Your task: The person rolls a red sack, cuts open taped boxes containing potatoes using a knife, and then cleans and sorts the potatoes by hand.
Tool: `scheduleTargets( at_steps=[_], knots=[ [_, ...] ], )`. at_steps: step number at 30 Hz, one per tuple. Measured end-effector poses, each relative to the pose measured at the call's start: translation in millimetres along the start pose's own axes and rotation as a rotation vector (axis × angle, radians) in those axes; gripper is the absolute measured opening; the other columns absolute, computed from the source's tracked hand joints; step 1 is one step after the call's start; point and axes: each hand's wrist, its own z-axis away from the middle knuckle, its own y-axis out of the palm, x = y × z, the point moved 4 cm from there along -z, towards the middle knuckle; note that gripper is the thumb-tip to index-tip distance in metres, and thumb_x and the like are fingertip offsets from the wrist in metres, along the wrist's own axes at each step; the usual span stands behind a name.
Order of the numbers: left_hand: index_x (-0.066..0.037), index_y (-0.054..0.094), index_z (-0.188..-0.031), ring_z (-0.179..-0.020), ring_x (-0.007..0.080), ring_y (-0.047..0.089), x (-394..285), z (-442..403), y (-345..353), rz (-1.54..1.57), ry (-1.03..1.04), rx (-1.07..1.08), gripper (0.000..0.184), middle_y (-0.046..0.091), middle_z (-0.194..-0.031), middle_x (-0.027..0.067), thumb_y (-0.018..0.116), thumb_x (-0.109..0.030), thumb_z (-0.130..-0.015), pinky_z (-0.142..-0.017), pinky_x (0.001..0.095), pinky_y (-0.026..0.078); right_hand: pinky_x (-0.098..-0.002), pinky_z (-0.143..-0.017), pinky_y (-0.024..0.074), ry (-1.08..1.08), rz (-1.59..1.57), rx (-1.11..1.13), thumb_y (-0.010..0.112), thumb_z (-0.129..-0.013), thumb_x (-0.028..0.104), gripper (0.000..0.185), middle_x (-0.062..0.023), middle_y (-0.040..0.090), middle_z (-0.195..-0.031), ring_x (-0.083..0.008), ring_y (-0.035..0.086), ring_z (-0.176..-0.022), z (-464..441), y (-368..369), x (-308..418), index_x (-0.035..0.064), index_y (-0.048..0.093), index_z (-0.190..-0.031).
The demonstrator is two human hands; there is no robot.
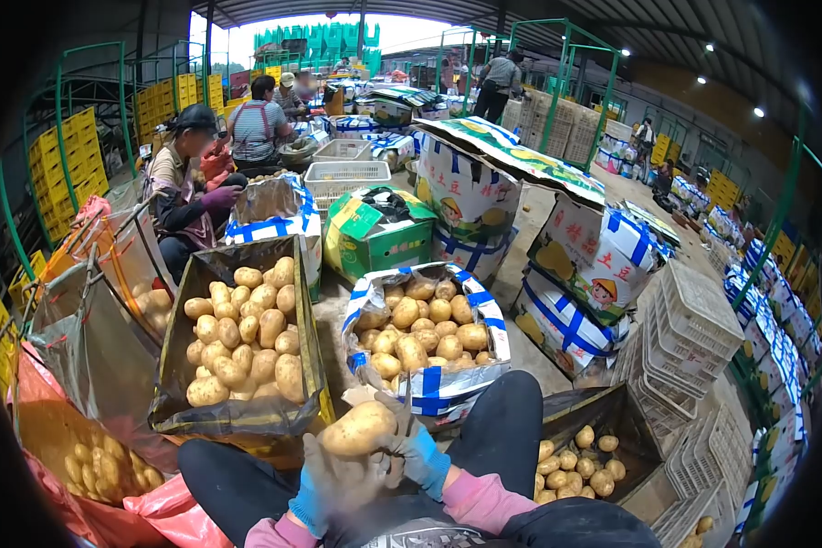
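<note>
A large potato (360,429) is held up between my two gloved hands, over my lap. My left hand (338,479), in a grey glove with a blue cuff, grips it from below and from the left, its palm smeared by motion. Around the potato's right end close the fingers of my right hand (416,449), gloved the same way. Just beyond, to the left, stands a lined crate (312,352) heaped with loose potatoes (237,338). A white carton with blue tape (429,402), also filled with potatoes (420,324), is straight ahead.
To my right is a dark-lined crate (644,434) with smaller potatoes, beside stacked white plastic crates (690,320). A red bag (41,393) holding potatoes lies left. Printed cartons (589,251) and a green box (374,242) stand ahead. A co-worker (187,187) sits at the left.
</note>
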Motion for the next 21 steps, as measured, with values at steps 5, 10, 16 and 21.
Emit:
scheduleTargets(
  at_steps=[5,10,16,21],
  knots=[
    [0.000,0.044,-0.133,-0.084,0.0169,0.066,15.6,-13.2,-37.0,-0.192,0.132,0.002,0.069,0.061,-0.115,0.0111,0.059,-0.053,-0.092,-0.066,0.0250,0.055,-0.0213,-0.060,0.0553,0.038,0.187,0.011,0.077,-0.083,0.014,0.076,-0.0085,0.057,-0.126,-0.0116,0.062,-0.081,6.0,-8.2,7.2,0.0092,0.036,-0.147],
    [0.001,0.048,-0.133,-0.112,0.0234,0.057,5.2,-5.0,-27.6,-0.488,0.262,0.000,0.063,0.053,-0.130,0.0136,0.072,-0.036,-0.087,-0.094,0.0336,0.047,-0.0210,-0.054,0.0532,-0.056,0.310,-0.094,0.076,-0.084,0.016,0.072,-0.0080,0.058,-0.124,-0.0104,0.062,-0.086,-1.0,-8.4,9.8,0.0057,0.038,-0.145],
    [-0.001,0.051,-0.134,-0.131,0.0257,0.043,-3.4,-5.2,-25.7,-0.892,0.572,0.126,0.061,0.043,-0.143,0.0155,0.074,-0.031,-0.086,-0.111,0.0397,0.033,-0.0213,-0.052,0.0525,0.019,0.207,-0.115,0.074,-0.087,0.021,0.070,-0.0078,0.055,-0.128,-0.0108,0.061,-0.087,1.3,-9.5,5.7,0.0053,0.038,-0.145],
    [0.000,0.050,-0.133,-0.110,0.0191,0.059,1.2,-2.6,-28.1,-0.466,0.380,-0.098,0.064,0.055,-0.130,0.0134,0.058,-0.049,-0.093,-0.081,0.0259,0.052,-0.0216,-0.050,0.0520,0.029,0.172,-0.076,0.073,-0.088,0.022,0.070,-0.0095,0.051,-0.133,-0.0108,0.061,-0.081,6.6,-6.7,-7.5,0.0060,0.036,-0.146]
  ],
)
